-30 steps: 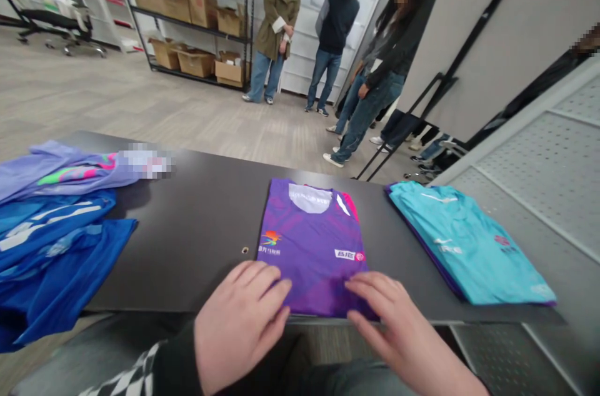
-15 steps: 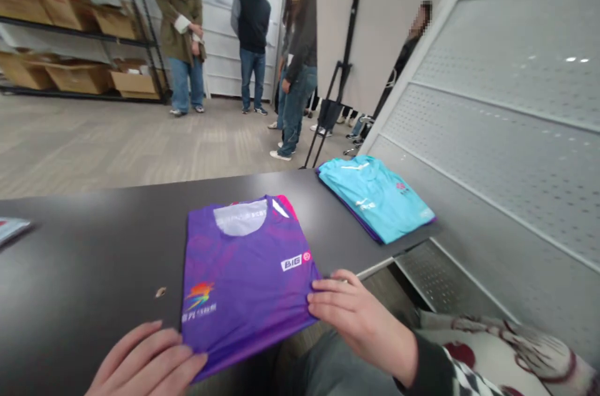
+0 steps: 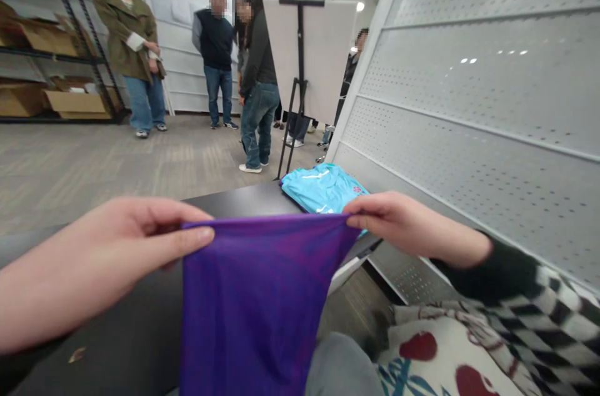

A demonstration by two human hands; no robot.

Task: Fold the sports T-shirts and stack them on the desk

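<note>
A purple T-shirt (image 3: 253,302) hangs stretched between my two hands, lifted off the table, its top edge pulled taut and nearly level. My left hand (image 3: 154,227) pinches the left corner between thumb and fingers. At the right corner, my right hand (image 3: 389,218) grips the cloth in the same kind of pinch. The shirt's printed front and collar cannot be seen now. Just behind the right end of the raised edge, a folded light-blue T-shirt (image 3: 319,187) lies on the table, partly covered by the purple cloth and my right hand.
The dark table (image 3: 234,199) runs across in front of me, with a small scrap (image 3: 76,355) on it at left. A white perforated panel (image 3: 469,90) rises on the right. Beyond stand an easel board (image 3: 323,59), several people and a shelf with cardboard boxes (image 3: 77,102).
The purple T-shirt lay folded flat on the table with my hands at its near corners. Both hands have risen and lifted its edge, and my view has shifted to the right.
</note>
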